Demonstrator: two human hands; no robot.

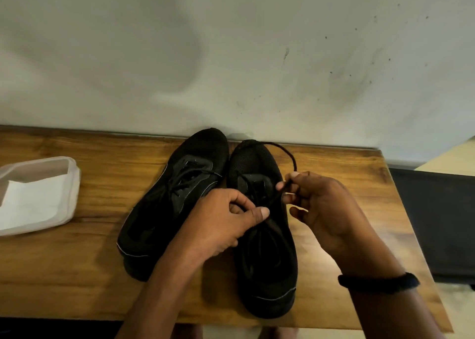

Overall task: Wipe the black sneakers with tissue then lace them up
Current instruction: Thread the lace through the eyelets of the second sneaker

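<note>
So the wiping looks done, I'd guess: the tissue (33, 202) sits in its plastic tub (74, 184) at the counter's (77, 274) far left. The left sneaker (174, 210) seems laced. The right sneaker (267, 261), just beside it, is mid-lacing. The left hand (226, 223) pinches the lace (288, 153) over the tongue, and the right hand (323, 205) pinches its loose end. Left to do: threading and tying.

The left sneaker (167, 210) and right sneaker (267, 261) are plain black with a thin pale grey line along the sole edge, and the lace (293, 158) is black too. The bench (77, 274) is warm orange-brown wood with darker grain streaks. The tissue (30, 202) is white, its container (73, 184) milky translucent, the wall (231, 43) off-white with dark specks, the wristband (380, 283) black.
</note>
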